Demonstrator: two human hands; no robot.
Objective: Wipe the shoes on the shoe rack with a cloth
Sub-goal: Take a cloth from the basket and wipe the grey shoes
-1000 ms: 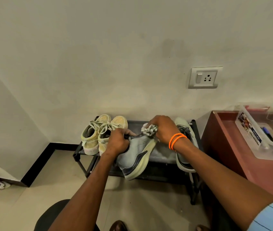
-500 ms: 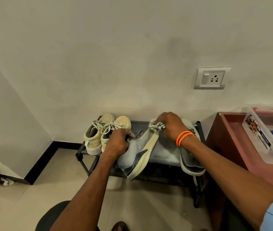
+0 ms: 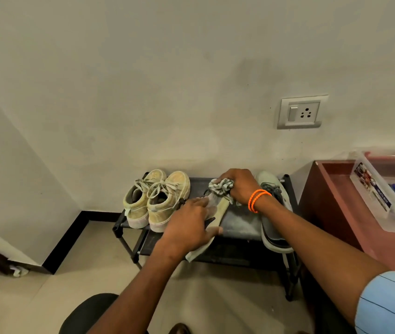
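A black shoe rack (image 3: 240, 224) stands against the wall. My left hand (image 3: 187, 227) lies over a grey shoe (image 3: 221, 209) tilted on its side at the rack's front, with fingers across the upper and thumb round the pale sole. The shoe's heel end (image 3: 197, 252) hangs past the rack's front edge. My right hand (image 3: 242, 186), with orange bands at the wrist, grips a bunched striped cloth (image 3: 220, 186) against the shoe's toe. A pair of beige sneakers (image 3: 158, 201) sits on the rack's left. The other grey shoe (image 3: 275, 230) lies at the right.
A red-brown table (image 3: 336, 203) stands right of the rack and carries a clear plastic box (image 3: 379, 196) with pens. A wall socket (image 3: 302, 112) is above the rack. A black round seat (image 3: 88, 314) is near my legs on the tiled floor.
My left hand has slid from the shoe's opening toward its heel, with the fingers now spread over the upper. My right hand with the cloth stays at the toe.
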